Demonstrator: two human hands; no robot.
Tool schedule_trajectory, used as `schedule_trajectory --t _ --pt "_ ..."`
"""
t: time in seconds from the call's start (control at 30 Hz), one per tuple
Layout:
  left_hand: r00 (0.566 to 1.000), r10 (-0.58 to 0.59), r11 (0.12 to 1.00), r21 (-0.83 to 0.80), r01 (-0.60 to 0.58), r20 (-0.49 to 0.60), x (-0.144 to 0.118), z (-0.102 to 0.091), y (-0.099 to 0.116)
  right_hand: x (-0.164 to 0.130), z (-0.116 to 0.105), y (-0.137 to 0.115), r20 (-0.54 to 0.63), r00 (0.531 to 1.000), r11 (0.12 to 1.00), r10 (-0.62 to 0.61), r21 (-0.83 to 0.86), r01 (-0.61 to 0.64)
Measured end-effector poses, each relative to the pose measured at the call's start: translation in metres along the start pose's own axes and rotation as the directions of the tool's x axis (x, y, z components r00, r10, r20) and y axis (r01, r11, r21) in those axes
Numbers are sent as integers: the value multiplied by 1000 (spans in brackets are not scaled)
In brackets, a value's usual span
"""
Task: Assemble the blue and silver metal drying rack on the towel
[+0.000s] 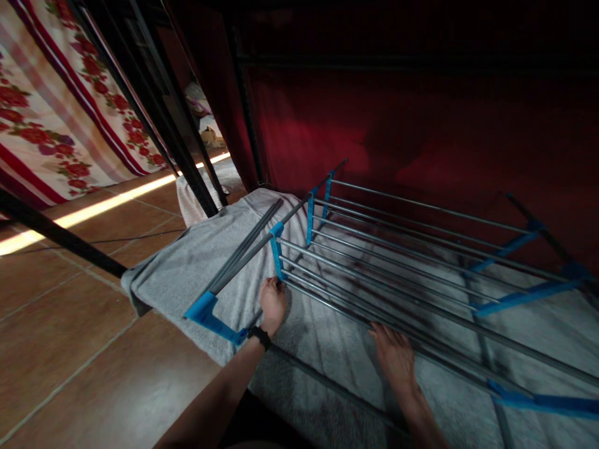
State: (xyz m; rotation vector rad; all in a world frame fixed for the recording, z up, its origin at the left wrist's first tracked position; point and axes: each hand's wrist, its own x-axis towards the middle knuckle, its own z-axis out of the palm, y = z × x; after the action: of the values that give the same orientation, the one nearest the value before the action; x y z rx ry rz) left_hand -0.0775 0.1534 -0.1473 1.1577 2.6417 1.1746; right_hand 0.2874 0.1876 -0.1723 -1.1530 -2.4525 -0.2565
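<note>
A rack of grey metal rods (pixel 346 265) joined by blue plastic brackets lies on a grey cloth. My left hand (pixel 273 300), with a black band on its wrist, is closed at the lower end of a blue bracket (pixel 276 252), where a rod enters it. My right hand (pixel 394 352) curls its fingers over the front rod (pixel 327 302), farther right along the same side. The fingertips of both hands are partly hidden. Left of my left hand, a blue corner piece (pixel 202 307) joins a slanting rod and a lower rod (pixel 327 385).
The grey cloth (pixel 173 268) covers a low surface beside the tiled floor (pixel 93 368). Loose grey rods (pixel 250 240) lie on it at the left. Dark metal posts (pixel 180 137) stand beyond. Behind the rack hangs a red cloth (pixel 374 137), and a floral curtain (pixel 60 106) hangs far left.
</note>
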Motion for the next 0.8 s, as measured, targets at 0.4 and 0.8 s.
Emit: schedule_trajectory --t 0.4,0.8 --pt "1000 8 999 34 -8 -3 -1 -1 3 5 0 -1 26 999 998 41 42 -42" --pt "999 14 999 45 -16 38 -1 -14 17 19 -12 -13 115 980 975 163 131 -178"
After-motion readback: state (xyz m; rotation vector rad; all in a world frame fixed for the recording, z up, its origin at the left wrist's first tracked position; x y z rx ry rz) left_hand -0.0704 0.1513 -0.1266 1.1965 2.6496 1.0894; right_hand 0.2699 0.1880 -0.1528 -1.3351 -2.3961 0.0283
